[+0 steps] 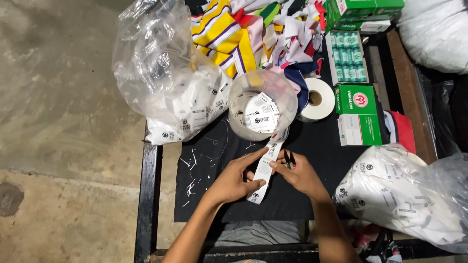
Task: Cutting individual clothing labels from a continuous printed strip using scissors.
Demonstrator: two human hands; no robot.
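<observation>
A long white strip of printed labels (263, 170) runs from a clear round container (263, 103) down across a black cloth-covered table (321, 160). My left hand (234, 180) grips the strip's lower part, thumb and index finger along it. My right hand (300, 173) pinches the strip's right edge and also holds small dark snips (290, 158) with a red and green mark. The container holds several cut labels.
A clear bag of labels (170, 92) lies at the left and another (404, 199) at the right. Colourful fabric pieces (253, 34), a white tape roll (317, 100), green boxes (358, 114) and a tray of green thread spools (347, 57) sit behind. Concrete floor (58, 122) lies left.
</observation>
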